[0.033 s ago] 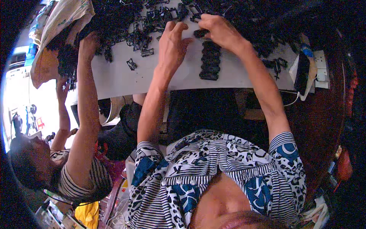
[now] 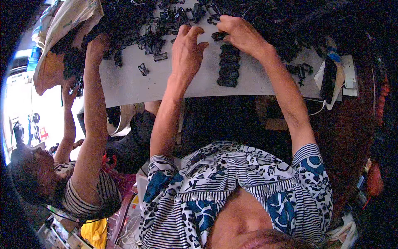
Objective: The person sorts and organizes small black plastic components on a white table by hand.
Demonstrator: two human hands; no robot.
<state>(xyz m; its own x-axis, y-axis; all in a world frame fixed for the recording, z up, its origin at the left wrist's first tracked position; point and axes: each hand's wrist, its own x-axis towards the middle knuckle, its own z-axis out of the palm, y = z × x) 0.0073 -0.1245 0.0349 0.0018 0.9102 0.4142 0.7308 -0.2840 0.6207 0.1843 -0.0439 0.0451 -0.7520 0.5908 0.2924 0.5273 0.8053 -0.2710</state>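
Observation:
My right hand is at the far end of a short row of small black plastic parts, lying side by side on the pale table. Its fingers are closed on another small black part, just above the row's far end; the fingertips partly hide it. To the left, my left hand hovers over the table with fingers bent and thumb held apart. I see nothing in it. Past both hands, more loose black parts lie tangled in a heap.
A co-worker's hand reaches into the heap at the left, beside a tan sack of black parts. A dark phone-like device with a white cable leans at the table's right edge. Stray parts lie left of my left hand.
My left hand has shifted very slightly toward me. My right hand stays almost in place with the black part. The co-worker's arms have moved a little.

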